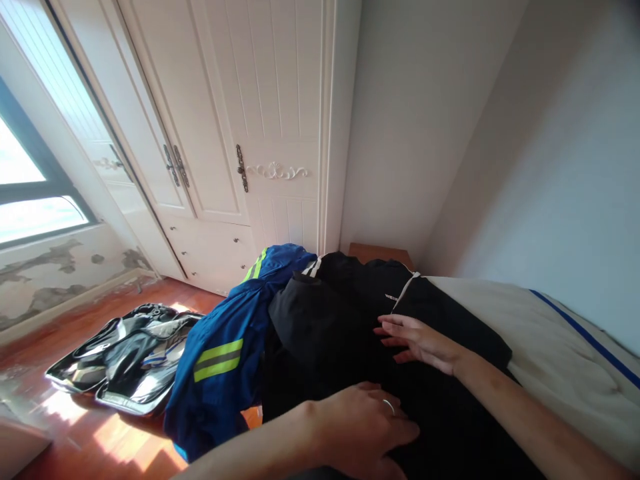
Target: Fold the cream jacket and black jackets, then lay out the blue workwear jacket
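A black garment (320,320) is spread over the bed, with small white lettering and a pale cord or trim on its far part. My left hand (363,427), a ring on one finger, rests on the near part with its fingers stretched out. Farther up and to the right, my right hand (417,341) is at the cloth below the lettering, its fingers apart. Neither hand appears to grip anything; whether the right fingertips touch the fabric I cannot tell. Left of the black garment lies a blue work garment (225,323) with yellow and grey reflective bands, hanging over the bed's edge.
An open suitcase (145,357) with packed items lies on the reddish wooden floor (120,440). White wardrobe doors (280,80) stand behind the bed. The pale mattress (565,360) has a blue stripe. A brown wooden piece (380,253) stands behind the clothes.
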The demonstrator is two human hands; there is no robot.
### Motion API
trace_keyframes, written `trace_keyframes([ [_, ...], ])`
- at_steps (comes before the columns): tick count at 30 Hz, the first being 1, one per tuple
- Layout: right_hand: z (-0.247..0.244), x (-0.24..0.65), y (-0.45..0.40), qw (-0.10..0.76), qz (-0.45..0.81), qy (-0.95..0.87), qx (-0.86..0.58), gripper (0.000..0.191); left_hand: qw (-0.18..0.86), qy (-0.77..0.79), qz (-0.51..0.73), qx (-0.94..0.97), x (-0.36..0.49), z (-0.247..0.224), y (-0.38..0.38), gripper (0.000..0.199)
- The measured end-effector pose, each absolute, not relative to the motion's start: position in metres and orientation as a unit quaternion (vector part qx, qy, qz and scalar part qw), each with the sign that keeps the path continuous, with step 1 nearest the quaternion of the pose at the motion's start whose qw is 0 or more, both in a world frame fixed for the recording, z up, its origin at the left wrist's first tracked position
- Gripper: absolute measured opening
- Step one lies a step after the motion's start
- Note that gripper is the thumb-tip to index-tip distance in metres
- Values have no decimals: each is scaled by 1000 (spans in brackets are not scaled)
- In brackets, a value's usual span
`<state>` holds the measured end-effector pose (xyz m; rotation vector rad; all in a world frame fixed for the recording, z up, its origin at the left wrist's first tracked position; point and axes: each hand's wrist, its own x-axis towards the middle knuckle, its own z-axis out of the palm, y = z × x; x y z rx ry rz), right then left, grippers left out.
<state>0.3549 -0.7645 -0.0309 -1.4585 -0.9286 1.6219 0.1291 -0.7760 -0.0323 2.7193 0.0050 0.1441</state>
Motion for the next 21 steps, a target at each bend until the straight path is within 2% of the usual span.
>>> trace_keyframes([
  [4, -26, 322, -722, 420, 584, -412, -560, 41, 329, 29, 155, 931, 98, -21, -792, 50],
  [7, -9, 295, -666, 417, 544, -452, -571, 43, 391, 164, 324, 846, 62, -22, -794, 31],
  [9, -1, 279, -627, 379, 522, -452, -616, 50, 348, 349, 466, 735, 34, -38, -785, 25],
  [11, 2, 267, -591, 338, 510, -426, -667, 57, 282, 532, 527, 599, 9, -61, -770, 31],
  [13, -2, 258, -563, 306, 503, -404, -700, 58, 255, 614, 507, 549, -8, -83, -752, 36],
  [16, -15, 247, -538, 274, 496, -402, -719, 41, 266, 632, 421, 594, -13, -98, -732, 45],
  [21, -28, 241, -524, 290, 465, -428, -719, 19, 240, 687, 283, 624, 2, -77, -715, 48],
])
